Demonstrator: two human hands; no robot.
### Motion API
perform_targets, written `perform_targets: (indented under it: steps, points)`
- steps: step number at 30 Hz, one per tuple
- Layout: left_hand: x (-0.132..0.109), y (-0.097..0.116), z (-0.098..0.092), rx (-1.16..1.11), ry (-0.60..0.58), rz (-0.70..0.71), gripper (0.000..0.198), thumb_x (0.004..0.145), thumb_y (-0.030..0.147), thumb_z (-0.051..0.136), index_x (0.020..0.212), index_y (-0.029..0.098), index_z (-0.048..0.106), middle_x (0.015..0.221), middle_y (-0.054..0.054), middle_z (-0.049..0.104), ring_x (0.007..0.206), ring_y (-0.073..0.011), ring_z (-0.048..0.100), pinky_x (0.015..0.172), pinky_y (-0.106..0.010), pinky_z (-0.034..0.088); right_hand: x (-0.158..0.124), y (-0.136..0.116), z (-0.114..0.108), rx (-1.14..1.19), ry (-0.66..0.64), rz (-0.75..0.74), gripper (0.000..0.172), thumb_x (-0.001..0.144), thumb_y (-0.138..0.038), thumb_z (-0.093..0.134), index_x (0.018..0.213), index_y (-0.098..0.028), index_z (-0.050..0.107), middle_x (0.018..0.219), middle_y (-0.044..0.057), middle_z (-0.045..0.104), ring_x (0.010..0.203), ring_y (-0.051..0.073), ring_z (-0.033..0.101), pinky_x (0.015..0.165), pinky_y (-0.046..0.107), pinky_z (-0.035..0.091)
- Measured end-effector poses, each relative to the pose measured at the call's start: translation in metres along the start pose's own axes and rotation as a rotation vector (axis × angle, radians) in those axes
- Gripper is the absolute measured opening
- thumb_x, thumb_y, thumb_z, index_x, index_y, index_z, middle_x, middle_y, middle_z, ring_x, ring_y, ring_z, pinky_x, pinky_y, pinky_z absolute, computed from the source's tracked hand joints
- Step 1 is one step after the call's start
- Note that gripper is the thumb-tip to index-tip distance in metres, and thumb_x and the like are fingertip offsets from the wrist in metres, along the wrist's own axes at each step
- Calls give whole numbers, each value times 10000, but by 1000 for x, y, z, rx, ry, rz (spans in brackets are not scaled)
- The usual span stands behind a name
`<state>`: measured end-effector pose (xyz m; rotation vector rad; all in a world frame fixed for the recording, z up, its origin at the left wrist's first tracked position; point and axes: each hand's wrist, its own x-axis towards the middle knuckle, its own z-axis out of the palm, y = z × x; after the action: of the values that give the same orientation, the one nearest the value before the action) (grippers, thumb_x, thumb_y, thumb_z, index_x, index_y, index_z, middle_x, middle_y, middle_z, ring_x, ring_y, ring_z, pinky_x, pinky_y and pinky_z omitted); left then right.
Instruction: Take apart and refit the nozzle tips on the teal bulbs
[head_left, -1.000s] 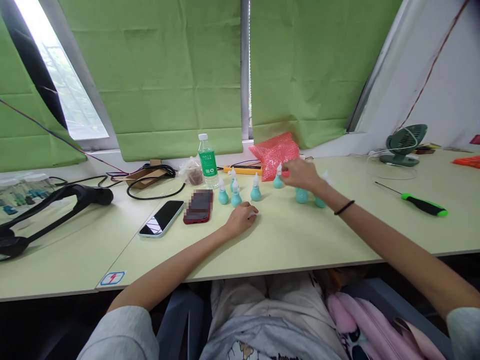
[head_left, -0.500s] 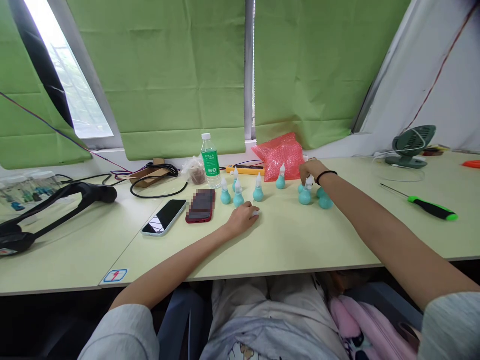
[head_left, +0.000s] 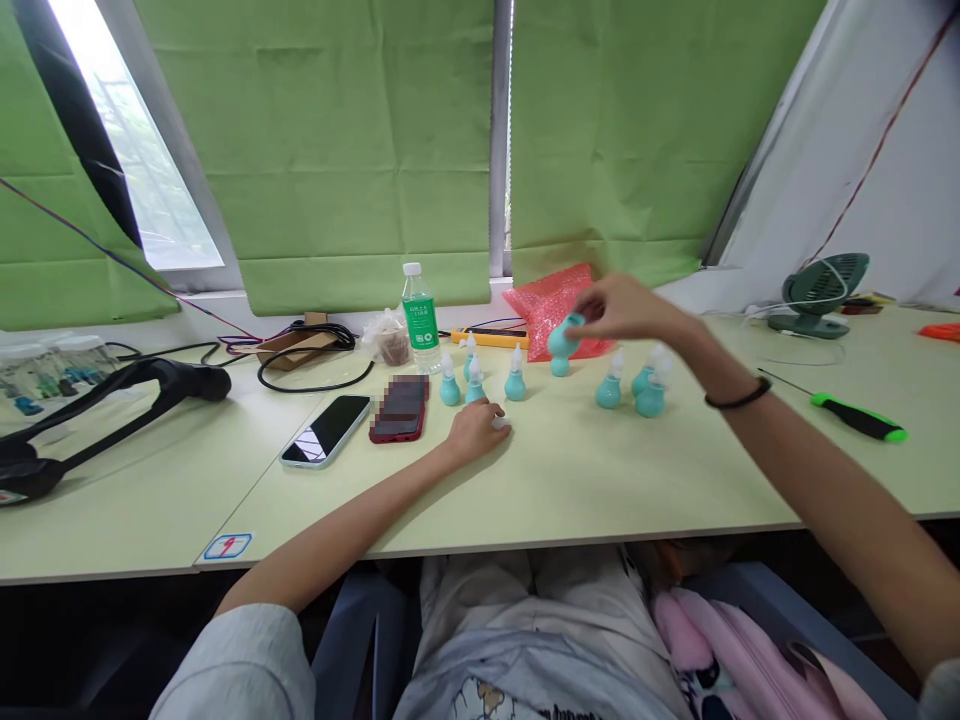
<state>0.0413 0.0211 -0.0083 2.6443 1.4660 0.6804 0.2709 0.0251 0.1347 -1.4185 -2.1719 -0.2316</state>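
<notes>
My right hand point(head_left: 611, 308) is raised above the table with fingers closed on a teal rubber bulb point(head_left: 562, 341). No clear tip shows on that bulb. Directly below it, a nasal aspirator point(head_left: 559, 367) is partly hidden. My left hand point(head_left: 475, 430) rests on the tabletop, fingers curled round a small white translucent tip point(head_left: 501, 423). Behind the left hand stand several teal nasal aspirators with clear tips, including the nearest nasal aspirator point(head_left: 475, 385) and a lone nasal aspirator point(head_left: 515, 376). To the right, another nasal aspirator point(head_left: 609, 384) stands beside two more.
A pink bubble-wrap bag point(head_left: 536, 310) and a water bottle point(head_left: 421, 322) stand at the back. Two phones, a white phone point(head_left: 327, 431) and a red-cased phone point(head_left: 400, 410), lie left. At right are a screwdriver point(head_left: 859, 416) and a green fan point(head_left: 817, 295). A black frame-like device point(head_left: 142, 385) lies far left.
My right hand has lifted from among the right-hand aspirators and moved left and up, now with a teal bulb in it. My left hand stays nearly in place.
</notes>
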Motion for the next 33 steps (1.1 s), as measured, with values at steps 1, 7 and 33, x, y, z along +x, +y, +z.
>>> perform_targets:
  steps: [1,7,33]
  points:
    - [0,1,0,27,-5,-12,296,673,346,460,870,153,567,842,-70,545,722,-180,513,574,-257,371,-8,-14,14,54,-90,-86,224,570,-372,566,588,-150,572,531,-3,490,527,104,449,457,211,312]
    - [0,1,-1,94,-28,-39,264,681,311,439,872,171,555,856,-70,559,745,-196,523,537,-255,361,-35,-41,107,289,-315,-119,186,549,-325,579,571,-151,519,482,-26,440,456,84,391,417,204,286]
    - [3,11,-11,-1308,138,-256,292,565,272,635,791,103,561,628,-31,615,635,-137,587,660,-316,489,-62,-45,144,439,56,-94,51,610,-183,448,638,-147,470,603,-14,462,557,103,413,538,210,312]
